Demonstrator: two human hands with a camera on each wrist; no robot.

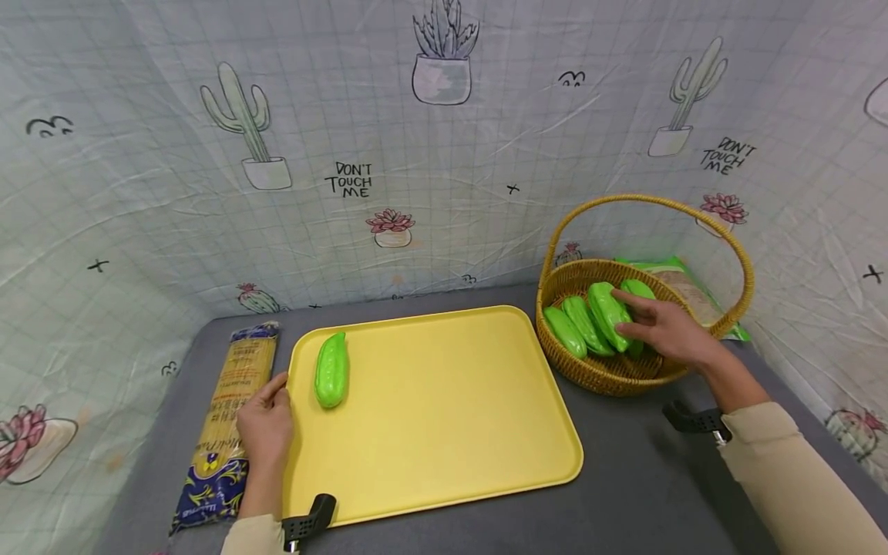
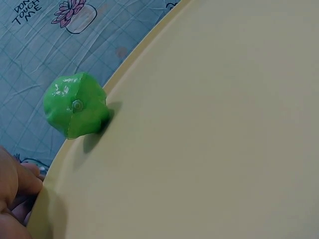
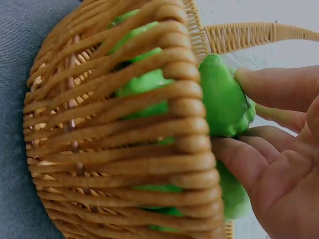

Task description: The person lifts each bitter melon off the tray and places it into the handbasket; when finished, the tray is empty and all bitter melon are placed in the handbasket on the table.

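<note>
My right hand [image 1: 662, 331] reaches into the wicker basket [image 1: 597, 383] and pinches a bumpy green bitter melon [image 1: 608, 314] between thumb and fingers. The right wrist view shows this bitter melon [image 3: 224, 99] standing above the basket rim [image 3: 187, 119]. Several more bitter melons [image 1: 565, 331] lie in the basket, partly hidden by the hand and the weave. At the left edge of the yellow tray [image 1: 444, 416], my left hand [image 1: 267, 420] holds the rim with its fingers curled. One bitter melon [image 1: 331, 371] lies lengthwise on the tray near that hand.
A long pack of spaghetti [image 1: 232, 416] lies left of the tray, beside the left hand. Behind the basket's tall handle [image 1: 648, 199] is a green-edged bag [image 1: 683, 285]. Grey cloth [image 1: 610, 470] covers the table, and a patterned curtain [image 1: 458, 154] hangs behind it.
</note>
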